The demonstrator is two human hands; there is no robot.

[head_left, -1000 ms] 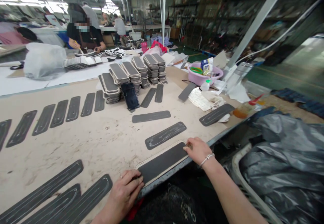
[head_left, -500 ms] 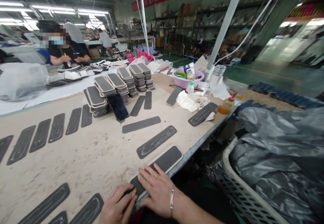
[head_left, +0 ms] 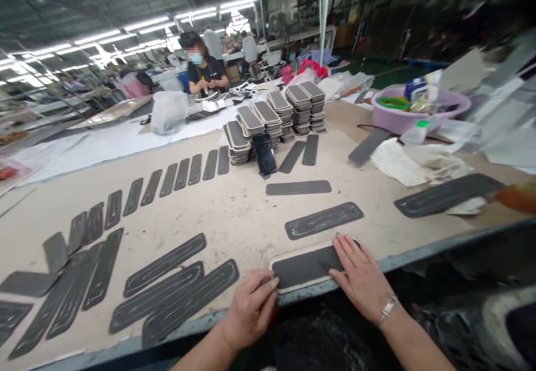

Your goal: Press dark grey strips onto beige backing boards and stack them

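A dark strip on a pale backing board (head_left: 302, 267) lies at the near edge of the worktable (head_left: 234, 214). My right hand (head_left: 363, 279) lies flat on the strip's right end, fingers stretched out. My left hand (head_left: 251, 307) rests at the strip's left end, its fingers curled with the tips touching the board's edge. Another grey strip with glue lines (head_left: 324, 220) lies just beyond the board, and a plain one (head_left: 298, 188) farther back.
Several grey strips (head_left: 167, 178) lie in rows across the table's left. Stacks of finished pads (head_left: 274, 117) and a phone (head_left: 264, 154) stand at the back. A purple basin (head_left: 419, 111) and papers (head_left: 402, 161) sit right. A masked person (head_left: 203, 72) works at the far table.
My right hand slid from the strip's right end to its left part, then back to the right end. The head camera swung left, so more of the table's left side shows.
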